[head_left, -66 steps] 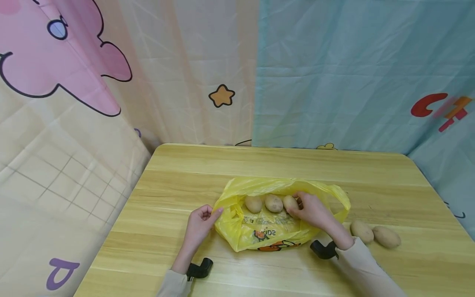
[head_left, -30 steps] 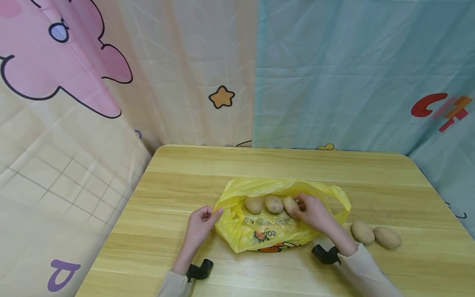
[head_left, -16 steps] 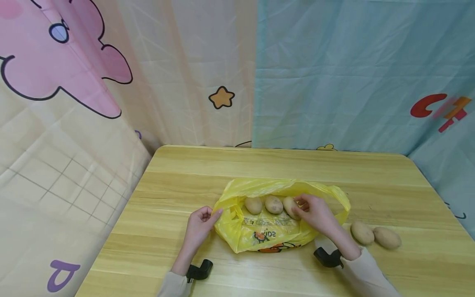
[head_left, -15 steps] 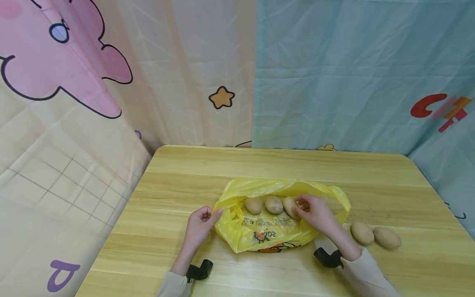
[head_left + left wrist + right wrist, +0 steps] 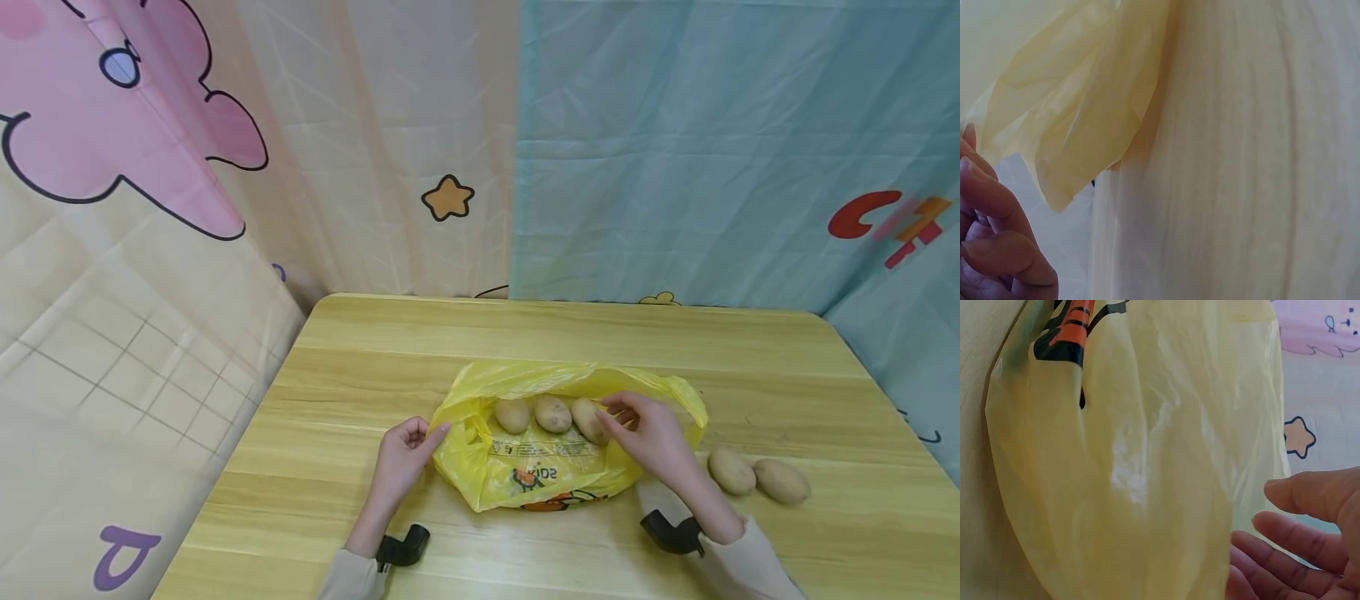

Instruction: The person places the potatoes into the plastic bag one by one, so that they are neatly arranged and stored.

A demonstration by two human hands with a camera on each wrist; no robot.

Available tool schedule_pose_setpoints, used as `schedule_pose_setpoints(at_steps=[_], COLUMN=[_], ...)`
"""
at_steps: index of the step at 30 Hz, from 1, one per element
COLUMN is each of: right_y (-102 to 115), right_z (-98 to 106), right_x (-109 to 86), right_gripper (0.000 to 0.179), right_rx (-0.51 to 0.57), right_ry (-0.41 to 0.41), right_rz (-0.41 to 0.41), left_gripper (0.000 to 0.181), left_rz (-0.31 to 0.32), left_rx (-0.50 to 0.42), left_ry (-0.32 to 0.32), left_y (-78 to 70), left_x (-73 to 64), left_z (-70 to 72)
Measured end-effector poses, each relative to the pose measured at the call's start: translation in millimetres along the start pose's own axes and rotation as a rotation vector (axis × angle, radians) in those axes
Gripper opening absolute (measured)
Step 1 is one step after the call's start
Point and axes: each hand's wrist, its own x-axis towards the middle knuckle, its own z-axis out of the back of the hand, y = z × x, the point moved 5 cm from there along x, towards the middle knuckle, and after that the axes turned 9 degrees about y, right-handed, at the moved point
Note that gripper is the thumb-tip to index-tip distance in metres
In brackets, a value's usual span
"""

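A yellow plastic bag (image 5: pixel 517 379) lies on its side with its mouth gaping. Three potatoes sit in a row inside it: a left potato (image 5: pixel 512 415), a middle potato (image 5: pixel 552 413) and a right potato (image 5: pixel 588 420). My left hand (image 5: pixel 405 454) pinches the bag's left rim between thumb and fingers. Beside the right potato, inside the mouth, is my right hand (image 5: pixel 651 433), thumb and fingertips parted. The right wrist view shows its thumb (image 5: pixel 1310 490) and fingers spread slightly with nothing between them, partly behind the bag's film.
Two more potatoes, one nearer potato (image 5: pixel 731 471) and one farther right potato (image 5: pixel 782 481), lie on the wooden table (image 5: pixel 360 350) right of the bag, near my right forearm. Printed curtains (image 5: pixel 622 150) hang behind and beside the table.
My right hand has held the right potato, turned it a little toward me beside the others, then loosened and drawn back slightly right. My left hand stays at the bag's rim.
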Motion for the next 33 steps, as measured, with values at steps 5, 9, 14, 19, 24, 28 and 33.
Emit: schedule_pose_setpoints(at_steps=[5,9,14,19,24,28,33], right_y=[6.9,8.3,8.7,9.7,11.9,12.6,11.7], right_z=[8.7,15.0,22.1,28.5,35.5,39.7,43.8], right_x=[-5.2,-9.0,-14.6,-19.9,-24.4,-27.7,-32.9], right_gripper=[0.013,0.013,0.016,0.021,0.025,0.024,0.023], right_rx=[-0.008,-0.010,-0.022,-0.012,-0.002,-0.011,-0.012], right_ry=[-0.069,-0.119,-0.195,-0.256,-0.305,-0.333,-0.362], right_rz=[0.047,0.058,0.074,0.100,0.123,0.129,0.128], left_gripper=[0.033,0.034,0.033,0.033,0.034,0.033,0.032], left_rz=[0.000,-0.005,-0.003,0.003,0.005,0.006,0.000], left_rx=[-0.011,-0.016,-0.009,-0.001,0.004,0.004,0.011], left_ry=[0.004,0.004,0.004,0.005,0.006,0.008,0.008], left_y=[0.7,0.9,1.0,1.9,2.4,1.2,-0.8], left_x=[-0.3,-0.3,-0.4,0.0,0.6,0.4,-0.4], left_z=[-0.7,-0.9,-1.0,-1.0,-1.1,-1.0,-0.7])
